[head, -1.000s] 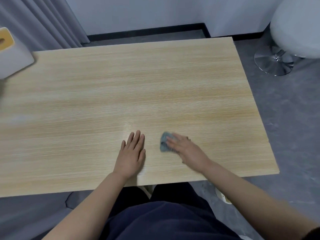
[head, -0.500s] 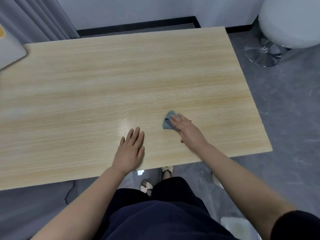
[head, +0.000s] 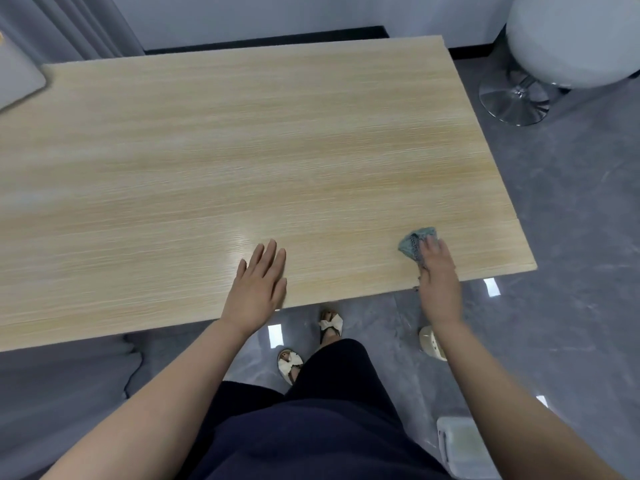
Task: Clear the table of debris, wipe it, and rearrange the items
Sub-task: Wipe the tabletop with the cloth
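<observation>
Crumpled grey cloth (head: 415,244) slid toward wood-grain table's (head: 242,150) corner under flat right hand (head: 438,271); left hand (head: 258,289) spread flat

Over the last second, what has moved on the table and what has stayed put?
The right hand has slid the grey cloth rightward along the near edge of the table, from near the left hand almost to the near right corner. Its hold on the cloth has not changed. The left hand stays flat on the tabletop by the near edge, fingers straight.
</observation>
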Demonstrator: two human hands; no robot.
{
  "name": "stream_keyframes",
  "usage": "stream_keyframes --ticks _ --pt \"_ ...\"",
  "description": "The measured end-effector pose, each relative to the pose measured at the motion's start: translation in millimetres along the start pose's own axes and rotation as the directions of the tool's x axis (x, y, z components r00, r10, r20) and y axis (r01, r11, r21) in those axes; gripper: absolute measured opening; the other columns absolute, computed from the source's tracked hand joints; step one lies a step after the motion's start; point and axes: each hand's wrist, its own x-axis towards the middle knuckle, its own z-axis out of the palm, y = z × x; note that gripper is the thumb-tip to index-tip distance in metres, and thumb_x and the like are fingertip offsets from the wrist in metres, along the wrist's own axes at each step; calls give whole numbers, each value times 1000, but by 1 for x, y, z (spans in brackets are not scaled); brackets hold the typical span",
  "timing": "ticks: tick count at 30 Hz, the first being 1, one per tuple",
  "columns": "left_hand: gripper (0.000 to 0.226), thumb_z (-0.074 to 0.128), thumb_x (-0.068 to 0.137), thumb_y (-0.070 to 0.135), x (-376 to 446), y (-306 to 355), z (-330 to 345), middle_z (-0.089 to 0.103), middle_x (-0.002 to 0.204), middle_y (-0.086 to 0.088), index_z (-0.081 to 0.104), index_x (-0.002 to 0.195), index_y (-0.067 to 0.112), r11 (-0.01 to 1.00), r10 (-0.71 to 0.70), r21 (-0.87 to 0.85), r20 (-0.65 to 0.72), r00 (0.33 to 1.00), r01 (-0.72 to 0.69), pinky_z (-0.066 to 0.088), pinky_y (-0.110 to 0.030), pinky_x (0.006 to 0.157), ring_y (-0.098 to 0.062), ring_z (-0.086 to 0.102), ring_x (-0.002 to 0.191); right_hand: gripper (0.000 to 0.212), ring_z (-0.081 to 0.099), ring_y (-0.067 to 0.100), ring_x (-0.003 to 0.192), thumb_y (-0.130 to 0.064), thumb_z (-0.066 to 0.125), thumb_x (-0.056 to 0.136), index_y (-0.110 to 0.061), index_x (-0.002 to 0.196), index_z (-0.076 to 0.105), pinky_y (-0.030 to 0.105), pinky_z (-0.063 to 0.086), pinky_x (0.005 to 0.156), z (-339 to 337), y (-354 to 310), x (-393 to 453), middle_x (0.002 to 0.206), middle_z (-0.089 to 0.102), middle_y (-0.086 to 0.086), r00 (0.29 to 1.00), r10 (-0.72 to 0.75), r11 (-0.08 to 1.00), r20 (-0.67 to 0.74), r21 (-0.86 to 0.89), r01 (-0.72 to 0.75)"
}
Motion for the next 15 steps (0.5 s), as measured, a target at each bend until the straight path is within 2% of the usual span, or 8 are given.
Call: stream_keyframes --ticks 2,5,6,8,10,11,13,15 --pt "78 -5 81 51 -5 1 3 -1 158 0 12 150 18 1000 -4 -5 -16 1000 4 3 -42 116 -13 -11 142 52 17 24 143 10 37 92 -7 141 36 29 8 115 18 -22 -13 151 29 7 1000 -23 999 -20 -37 23" --pt "78 -6 82 51 -10 3 6 -1 158 -1 12 150 17 1000 -8 9 -17 1000 9 2 -42 116 -16 -10 143 62 13 20 143 13 38 89 -14 145 29 30 4 116 48 -68 -41 152 20 -1 972 -225 974 74 -23 227" --pt "78 -5 82 51 -11 3 6 0 158 -2 13 150 16 1000 -7 8 -18 1000 8 3 -43 116 -19 -7 144 65 13 20 143 14 40 87 -15 144 30 33 6 117 55 -80 -49 152 19 -1 948 -295 955 121 -5 298" --pt "78 -2 83 51 -11 2 6 3 157 -3 15 150 15 1000 -4 -5 -26 1000 4 5 -44 115 -23 -2 145 63 22 24 140 15 49 83 -11 140 39 43 17 116 63 -87 -58 149 32 5 881 -433 901 192 74 427" --pt "71 4 89 51 -11 2 6 2 157 -2 14 150 15 1000 -2 -13 -26 1000 1 5 -45 115 -23 -2 145 66 23 20 139 16 51 80 -11 139 41 42 20 114 54 -77 -52 147 37 5 832 -505 862 229 81 501" --pt "64 12 95 48 -10 2 6 1 157 -2 13 150 15 1000 -3 -13 -24 1000 3 4 -44 116 -22 -3 145 69 19 15 139 17 48 80 -13 141 38 38 17 116 44 -68 -46 149 33 2 837 -490 868 241 44 495" --pt "54 23 102 37 -10 3 6 -1 158 -3 11 150 16 1000 -9 -8 -15 1000 9 2 -43 116 -21 -6 145 69 14 14 141 18 42 83 -14 144 31 32 11 117 24 -44 -36 152 27 2 907 -369 926 204 -7 378" --pt "58 15 99 41 -11 3 5 -2 158 -2 10 150 16 1000 -7 10 -9 1000 7 2 -43 116 -21 -7 145 59 14 19 143 12 39 89 -11 143 31 37 11 119 9 -23 -28 152 26 5 978 -183 983 105 -4 185"
